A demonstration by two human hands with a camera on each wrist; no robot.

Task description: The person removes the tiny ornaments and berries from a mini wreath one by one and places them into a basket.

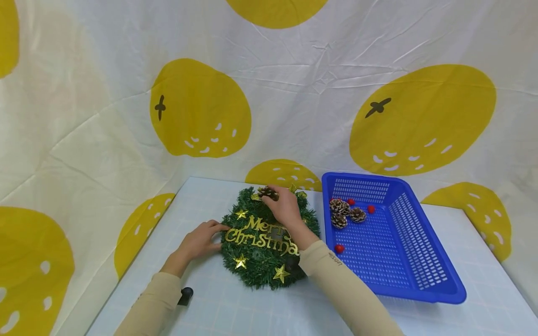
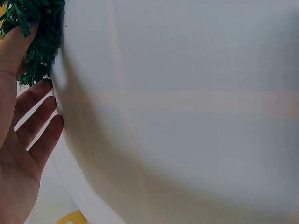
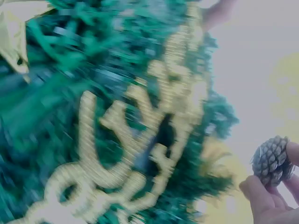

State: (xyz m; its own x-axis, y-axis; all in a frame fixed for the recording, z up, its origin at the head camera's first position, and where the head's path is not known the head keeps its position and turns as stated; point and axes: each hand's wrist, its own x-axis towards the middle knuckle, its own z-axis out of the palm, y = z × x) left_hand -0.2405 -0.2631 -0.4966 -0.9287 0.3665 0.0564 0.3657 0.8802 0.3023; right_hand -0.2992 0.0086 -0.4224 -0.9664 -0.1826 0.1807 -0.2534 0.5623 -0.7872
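Note:
A green tinsel wreath (image 1: 260,270) lies on the table, with gold stars and a gold "Merry Christmas" sign (image 1: 262,238) across it. My right hand (image 1: 287,207) pinches a pinecone (image 1: 267,192) between thumb and fingers over the wreath's far edge. In the right wrist view the pinecone (image 3: 271,161) shows brown scales, and the gold lettering (image 3: 126,154) is blurred. At the wreath's left edge my left hand (image 1: 201,240) rests with fingers spread; in the left wrist view its thumb is at the green tinsel (image 2: 44,42) and its other fingertips touch the table.
A blue plastic basket (image 1: 437,254) stands right of the wreath. Inside it are several pinecones (image 1: 338,220) and red balls (image 1: 339,248). A small black object (image 1: 186,296) lies by the left sleeve. A white cloth with yellow fruit prints (image 1: 201,107) hangs behind the table.

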